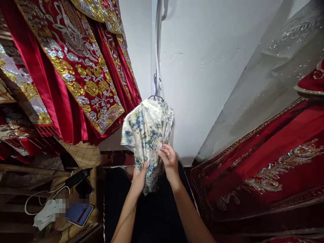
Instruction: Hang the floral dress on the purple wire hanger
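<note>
A short-sleeved floral shirt (149, 130), pale cream with blue and green print, hangs from a dark purple hanger (155, 89) against the wall. Around its lower left edge my left hand (139, 179) is closed, thumb on the front and the fingers hidden behind the cloth. At the shirt's middle right my right hand (169, 160) pinches the fabric between thumb and fingers. The lower end of the shirt hangs between my two hands.
Red embroidered garments with gold and silver sequins (91, 84) hang on the left. Lower left, a wooden chair (93, 209) bears a lit phone (81, 214), a white cable (29, 202) and crumpled white tissue (47, 214). A red beaded garment (265, 168) under clear plastic (253, 91) fills the right.
</note>
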`<state>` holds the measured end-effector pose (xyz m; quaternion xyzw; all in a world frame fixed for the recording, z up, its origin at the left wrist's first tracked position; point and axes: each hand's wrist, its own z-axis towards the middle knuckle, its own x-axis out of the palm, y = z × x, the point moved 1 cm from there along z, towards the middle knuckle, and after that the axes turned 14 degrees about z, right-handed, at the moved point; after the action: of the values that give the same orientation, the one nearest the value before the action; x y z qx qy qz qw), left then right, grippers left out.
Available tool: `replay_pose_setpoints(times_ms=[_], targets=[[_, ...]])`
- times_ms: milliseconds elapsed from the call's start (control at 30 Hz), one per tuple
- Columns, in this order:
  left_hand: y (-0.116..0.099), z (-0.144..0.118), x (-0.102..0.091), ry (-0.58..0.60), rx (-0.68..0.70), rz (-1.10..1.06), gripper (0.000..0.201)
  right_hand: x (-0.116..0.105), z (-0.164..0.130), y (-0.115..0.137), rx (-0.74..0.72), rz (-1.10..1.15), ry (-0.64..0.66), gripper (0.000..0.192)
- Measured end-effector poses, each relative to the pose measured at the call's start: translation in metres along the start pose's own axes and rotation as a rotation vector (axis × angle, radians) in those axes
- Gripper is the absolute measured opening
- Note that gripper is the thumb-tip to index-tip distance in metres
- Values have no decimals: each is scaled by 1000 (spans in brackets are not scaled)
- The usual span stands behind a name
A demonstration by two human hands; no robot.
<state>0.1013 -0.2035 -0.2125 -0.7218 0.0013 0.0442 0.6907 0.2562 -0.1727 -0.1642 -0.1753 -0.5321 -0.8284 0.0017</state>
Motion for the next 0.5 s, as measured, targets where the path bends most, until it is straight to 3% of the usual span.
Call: replay_pose_setpoints(times_ms=[67, 200, 400, 500], targets=[[-4, -8, -9, 18, 10, 13, 74, 2, -5, -11, 82, 49, -33, 40], [-18, -15, -22, 22, -15, -37, 74, 5, -4, -6, 185, 97, 91, 33], [-22, -24, -7, 40, -85, -258, 71, -3, -8, 12, 251, 73, 211, 33], [-18, -22, -1, 34, -137, -353, 67, -10, -9, 18, 224, 121, 146, 28]])
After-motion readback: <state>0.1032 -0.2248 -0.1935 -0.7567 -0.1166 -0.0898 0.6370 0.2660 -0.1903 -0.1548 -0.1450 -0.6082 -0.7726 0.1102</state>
